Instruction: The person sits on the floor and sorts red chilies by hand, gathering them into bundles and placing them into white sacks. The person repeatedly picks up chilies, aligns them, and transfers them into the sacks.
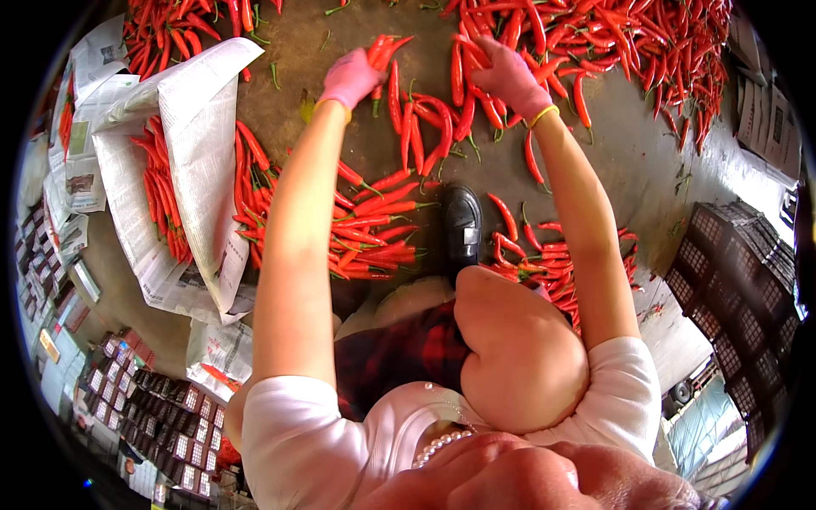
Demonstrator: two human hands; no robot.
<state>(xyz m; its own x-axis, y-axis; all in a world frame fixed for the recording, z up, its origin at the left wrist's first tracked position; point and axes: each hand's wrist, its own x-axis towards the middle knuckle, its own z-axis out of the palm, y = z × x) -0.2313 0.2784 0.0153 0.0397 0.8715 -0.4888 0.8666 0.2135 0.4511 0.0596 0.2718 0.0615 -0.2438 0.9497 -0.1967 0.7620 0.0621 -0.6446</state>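
Note:
Several red chilli peppers (382, 51) are clasped in my left hand (352, 78), which wears a pink glove with a yellow cuff. My right hand (512, 81), gloved the same way, is at the near edge of a big chilli heap (586, 38). Its thumb and fingers close around a few chillies (472, 54), and some fingertips are hidden among them. Loose chillies (421, 124) lie on the floor between and below both hands. Beneath my left forearm, a bundle of chillies (376, 233) is laid roughly side by side, partly covered by the arm.
Folded newspaper (197, 121) wraps chillies at the left. Another chilli pile (169, 32) is at the upper left. My black shoe (462, 223) stands mid-floor, with more chillies (548, 268) by my knee. Dark plastic crates (727, 274) stand at the right, and others (172, 421) at the lower left.

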